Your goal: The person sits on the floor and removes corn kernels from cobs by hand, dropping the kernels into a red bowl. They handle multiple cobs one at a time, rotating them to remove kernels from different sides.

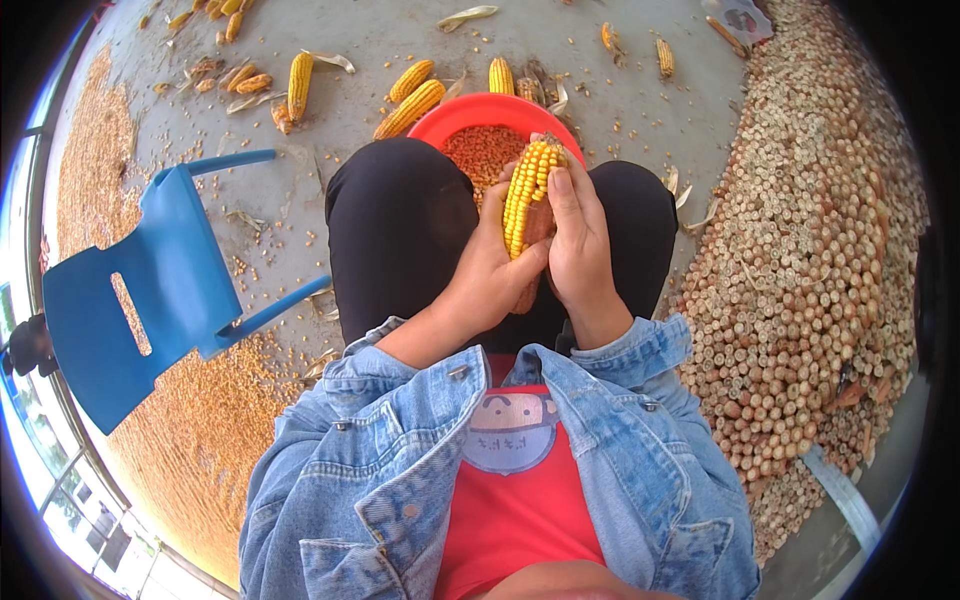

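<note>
Both my hands are around a partly shelled ear of yellow corn, held tilted above my lap. My left hand grips its lower part, the thumb across the bare side. At the upper right my right hand holds the ear, its thumb against the kernels near the top. A reddish bare corncob shows beneath my left hand; how it is held is partly hidden. Beyond my knees stands a red plastic basin with loose orange-red kernels inside.
Whole corn ears and husks lie around the basin's far side. A blue plastic chair stands at the left, beside a wide spread of kernels. Bare cobs form a large stack at the right. Stray kernels dot the concrete floor.
</note>
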